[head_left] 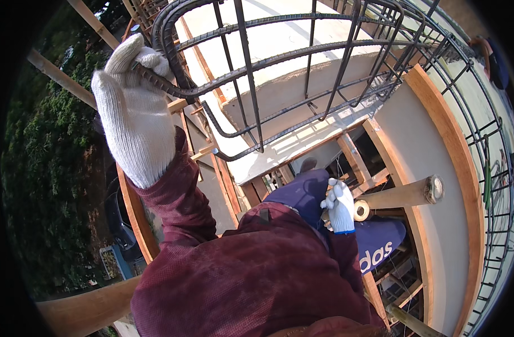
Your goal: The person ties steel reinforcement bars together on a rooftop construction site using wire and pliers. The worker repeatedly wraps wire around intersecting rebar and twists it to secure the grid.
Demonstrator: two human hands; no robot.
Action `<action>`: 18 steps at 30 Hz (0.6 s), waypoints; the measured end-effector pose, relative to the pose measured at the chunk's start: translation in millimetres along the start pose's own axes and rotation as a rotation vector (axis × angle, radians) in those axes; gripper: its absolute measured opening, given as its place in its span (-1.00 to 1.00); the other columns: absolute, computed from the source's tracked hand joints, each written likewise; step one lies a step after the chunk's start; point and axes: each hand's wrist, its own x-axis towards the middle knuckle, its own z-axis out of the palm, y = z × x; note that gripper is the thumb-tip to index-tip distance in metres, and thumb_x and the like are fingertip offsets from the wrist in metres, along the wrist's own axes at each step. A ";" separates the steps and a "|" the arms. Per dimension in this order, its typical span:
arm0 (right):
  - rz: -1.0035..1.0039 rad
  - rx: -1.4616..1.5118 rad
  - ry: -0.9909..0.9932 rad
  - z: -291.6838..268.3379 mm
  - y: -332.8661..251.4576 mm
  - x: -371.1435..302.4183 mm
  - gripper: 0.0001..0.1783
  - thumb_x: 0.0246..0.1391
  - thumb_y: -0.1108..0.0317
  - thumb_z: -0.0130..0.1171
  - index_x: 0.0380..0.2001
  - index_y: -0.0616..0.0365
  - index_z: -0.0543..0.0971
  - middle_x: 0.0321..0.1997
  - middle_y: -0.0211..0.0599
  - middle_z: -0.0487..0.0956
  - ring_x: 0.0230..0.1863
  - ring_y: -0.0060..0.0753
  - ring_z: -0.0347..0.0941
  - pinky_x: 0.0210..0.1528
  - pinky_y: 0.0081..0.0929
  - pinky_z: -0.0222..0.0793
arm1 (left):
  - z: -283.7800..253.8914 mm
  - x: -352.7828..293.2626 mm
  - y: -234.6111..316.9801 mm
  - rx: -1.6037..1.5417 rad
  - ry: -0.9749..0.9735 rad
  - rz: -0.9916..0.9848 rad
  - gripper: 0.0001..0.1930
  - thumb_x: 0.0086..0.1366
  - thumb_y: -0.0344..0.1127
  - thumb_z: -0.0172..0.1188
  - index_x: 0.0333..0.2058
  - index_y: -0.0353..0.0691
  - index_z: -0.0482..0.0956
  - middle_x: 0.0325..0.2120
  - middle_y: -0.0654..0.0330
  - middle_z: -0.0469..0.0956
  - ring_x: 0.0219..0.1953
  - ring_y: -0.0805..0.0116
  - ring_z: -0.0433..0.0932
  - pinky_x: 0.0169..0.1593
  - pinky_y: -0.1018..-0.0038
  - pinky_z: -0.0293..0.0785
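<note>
My left hand (138, 112), in a white knit glove, is raised at the upper left. Its fingers curl around the bent end of a steel reinforcing bar (170, 87), part of a rebar cage (279, 64) crossing the top of the view. Lower down, close to my thigh, my right hand (341, 209) wears a white glove with a blue cuff. Its fingers are bent in; a small tan thing shows at their edge, too little to name. Right beside that hand is a pale ring-shaped end (361, 210), perhaps of a pole.
A round wooden pole (406, 192) juts out right of my right hand. Curved timber formwork (456, 163) and more rebar mesh (484, 140) line the right side. Below lie timber framing and gaps. At the left are bamboo poles (63, 78) and trees (43, 146).
</note>
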 end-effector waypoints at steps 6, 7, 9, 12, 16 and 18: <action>-0.008 -0.059 0.045 11.5 -1.9 -5.6 -0.65 0.39 0.25 0.13 0.06 0.29 0.49 -0.53 -0.60 0.32 -0.63 -0.72 0.19 -0.54 -0.57 0.45 | 11.3 -4.0 -28.9 0.208 0.149 0.197 -0.64 0.59 -0.10 0.04 -0.26 -0.31 0.58 -0.55 0.27 0.47 -0.54 0.55 0.36 -0.43 0.59 0.25; -0.012 -0.073 0.053 13.9 -2.7 -5.5 -0.66 0.40 0.26 0.11 0.07 0.30 0.49 -0.53 -0.59 0.32 -0.62 -0.74 0.18 -0.54 -0.58 0.45 | 9.1 -6.1 -29.1 0.210 0.153 0.209 -0.64 0.58 -0.11 0.05 -0.27 -0.31 0.58 -0.55 0.26 0.47 -0.54 0.56 0.35 -0.44 0.60 0.24; -0.001 -0.116 0.083 19.1 -8.2 -10.2 -0.66 0.41 0.29 0.08 0.09 0.32 0.50 -0.52 -0.59 0.32 -0.62 -0.76 0.18 -0.55 -0.62 0.45 | 12.5 -12.7 -36.3 0.232 0.207 0.238 -0.64 0.58 -0.11 0.05 -0.28 -0.31 0.57 -0.55 0.25 0.47 -0.55 0.57 0.34 -0.46 0.61 0.23; 0.057 -0.192 0.113 33.6 -21.9 -16.8 -0.69 0.41 0.33 0.05 0.06 0.32 0.54 -0.51 -0.57 0.33 -0.60 -0.77 0.20 -0.57 -0.68 0.42 | 6.2 -17.9 -40.3 0.329 0.163 0.281 -0.59 0.58 -0.03 0.03 -0.25 -0.30 0.57 -0.54 0.24 0.45 -0.54 0.56 0.32 -0.45 0.60 0.23; 0.007 -0.293 0.019 54.6 -37.0 -14.3 -0.70 0.39 0.34 0.07 0.04 0.33 0.54 -0.47 -0.58 0.33 -0.52 -0.77 0.23 -0.53 -0.71 0.35 | 2.3 -26.3 -35.3 0.260 0.080 0.244 -0.67 0.59 -0.10 0.03 -0.20 -0.27 0.55 -0.50 0.25 0.44 -0.50 0.57 0.29 -0.40 0.62 0.21; -0.048 -0.278 0.019 66.3 -46.1 -11.7 -0.73 0.38 0.39 0.08 0.02 0.34 0.56 -0.42 -0.51 0.43 -0.47 -0.74 0.30 -0.50 -0.71 0.39 | -2.3 -27.0 -38.4 0.266 0.079 0.240 -0.67 0.58 -0.08 0.04 -0.20 -0.26 0.55 -0.49 0.24 0.43 -0.49 0.55 0.28 -0.40 0.60 0.19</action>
